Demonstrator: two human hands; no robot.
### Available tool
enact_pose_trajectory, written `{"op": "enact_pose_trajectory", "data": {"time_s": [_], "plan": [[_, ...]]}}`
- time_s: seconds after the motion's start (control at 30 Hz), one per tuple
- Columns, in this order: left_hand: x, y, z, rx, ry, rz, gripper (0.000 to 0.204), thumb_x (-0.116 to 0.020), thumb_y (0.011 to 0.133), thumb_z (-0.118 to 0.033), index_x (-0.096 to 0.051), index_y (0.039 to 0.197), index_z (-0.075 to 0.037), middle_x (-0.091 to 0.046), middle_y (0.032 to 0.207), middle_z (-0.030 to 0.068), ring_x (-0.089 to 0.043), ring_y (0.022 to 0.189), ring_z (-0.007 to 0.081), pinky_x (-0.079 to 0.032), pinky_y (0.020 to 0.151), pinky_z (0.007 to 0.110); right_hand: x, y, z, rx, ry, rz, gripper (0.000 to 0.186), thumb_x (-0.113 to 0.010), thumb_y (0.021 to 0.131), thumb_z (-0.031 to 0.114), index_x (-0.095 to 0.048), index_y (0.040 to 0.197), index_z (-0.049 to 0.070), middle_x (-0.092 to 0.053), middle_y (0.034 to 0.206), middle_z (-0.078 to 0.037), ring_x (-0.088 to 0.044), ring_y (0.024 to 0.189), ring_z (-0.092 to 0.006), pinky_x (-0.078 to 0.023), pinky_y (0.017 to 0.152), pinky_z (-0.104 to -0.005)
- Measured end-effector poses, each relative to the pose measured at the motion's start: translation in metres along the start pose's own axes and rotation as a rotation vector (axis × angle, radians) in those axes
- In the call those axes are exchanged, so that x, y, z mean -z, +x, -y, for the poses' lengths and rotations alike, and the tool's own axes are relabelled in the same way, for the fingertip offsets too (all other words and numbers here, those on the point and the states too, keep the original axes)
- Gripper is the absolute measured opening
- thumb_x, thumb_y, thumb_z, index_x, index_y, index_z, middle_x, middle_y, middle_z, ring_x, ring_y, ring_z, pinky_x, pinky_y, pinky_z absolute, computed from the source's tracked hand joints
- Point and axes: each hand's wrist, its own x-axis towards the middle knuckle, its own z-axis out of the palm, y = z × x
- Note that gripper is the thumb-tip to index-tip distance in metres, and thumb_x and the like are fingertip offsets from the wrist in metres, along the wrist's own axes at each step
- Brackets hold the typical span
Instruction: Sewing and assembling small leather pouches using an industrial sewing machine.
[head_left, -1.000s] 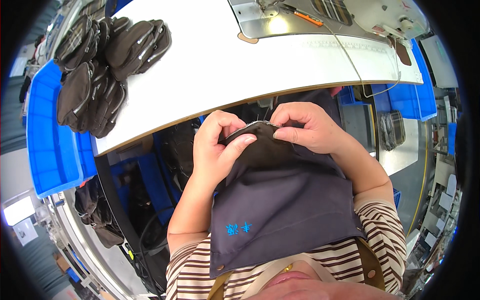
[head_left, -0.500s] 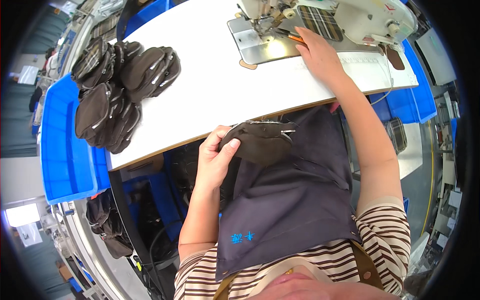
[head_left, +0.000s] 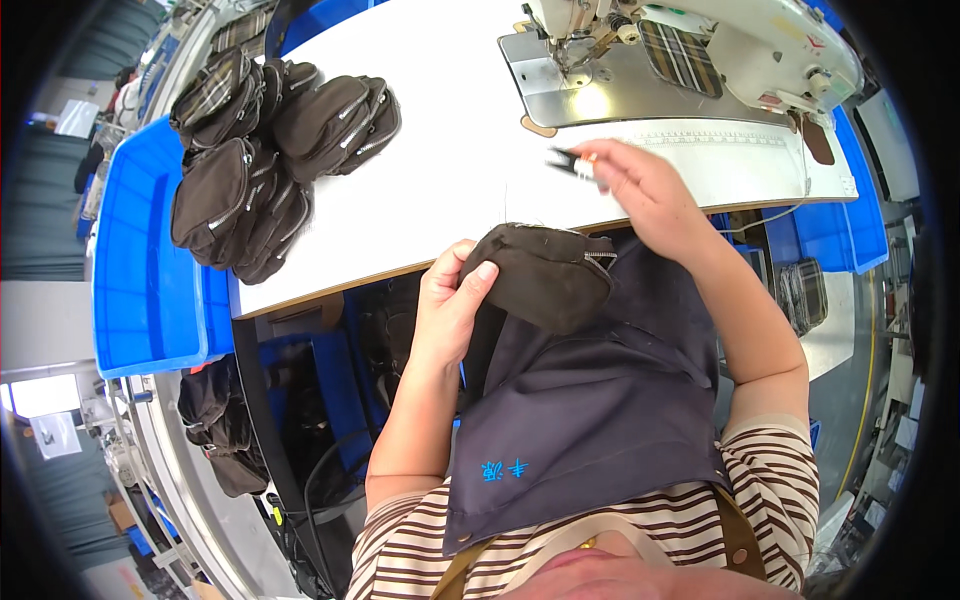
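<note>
Pinched by its left end, a dark brown zippered pouch [head_left: 545, 280] is in my left hand [head_left: 450, 297], at the near edge of the table over my apron. A silver zipper shows at the pouch's right end, and loose threads stick up from its top seam. My right hand [head_left: 655, 195] is closed around thread snips [head_left: 578, 163] with dark blades and an orange part, slightly blurred. The snips are above the white table, up and to the right of the pouch, apart from it. Farther back stands a sewing machine [head_left: 590, 40] with a lit metal plate.
Several finished-looking brown pouches [head_left: 240, 190] are piled at the table's left. A blue bin [head_left: 150, 260] adjoins that side, and another blue bin [head_left: 835, 235] is at the right. A plaid piece [head_left: 680, 58] lies by the machine. The white table [head_left: 440, 170] ends just beyond my left hand.
My right hand has come back from the machine plate toward the pouch, bringing the thread snips. My left hand still holds the pouch, now turned a little. The whole view has shifted slightly.
</note>
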Motion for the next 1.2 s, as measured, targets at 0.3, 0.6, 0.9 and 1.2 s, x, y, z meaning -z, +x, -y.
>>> {"op": "enact_pose_trajectory", "data": {"time_s": [0.3,0.6,0.9,1.2], "plan": [[-0.001,-0.003,0.000,0.008,0.041,-0.017,0.007,-0.069,0.102,-0.011,-0.068,0.106,-0.005,-0.068,0.100,-0.0029,-0.058,0.092,0.0051,-0.047,0.088,0.024,0.003,-0.002,0.043,-0.010,0.108,0.373,0.027,-0.064,0.104,0.024,-0.070,0.115,0.001,-0.068,0.091,-0.003,-0.059,0.084,-0.0086,-0.049,0.075,-0.0266],[-0.008,0.001,0.002,-0.006,0.066,-0.013,0.006,-0.069,0.102,-0.010,-0.068,0.106,-0.006,-0.067,0.098,-0.0050,-0.057,0.090,0.0035,-0.047,0.086,0.023,-0.004,0.009,0.048,-0.038,0.149,0.372,0.020,-0.072,0.098,0.017,-0.073,0.104,-0.002,-0.070,0.086,-0.002,-0.060,0.081,-0.0070,-0.050,0.073,-0.0265],[0.016,-0.008,-0.006,-0.065,0.059,-0.054,0.018,-0.063,0.105,-0.014,-0.065,0.119,-0.003,-0.067,0.110,-0.0012,-0.059,0.102,0.0074,-0.048,0.093,0.027,0.008,0.039,-0.078,0.018,-0.473,-0.272,0.028,-0.069,0.097,0.027,-0.072,0.115,0.006,-0.069,0.100,-0.010,-0.067,0.093,-0.0306,-0.052,0.083,-0.0377],[0.083,-0.048,-0.106,-0.644,-0.199,-0.764,0.050,-0.041,0.114,-0.041,-0.049,0.150,-0.007,-0.058,0.149,0.0088,-0.057,0.135,0.0256,-0.048,0.110,0.045,0.022,0.037,-0.111,0.151,-0.459,-0.182,0.024,-0.062,0.102,0.018,-0.069,0.119,0.002,-0.064,0.105,-0.010,-0.062,0.091,-0.0218,-0.049,0.082,-0.0312]]}}
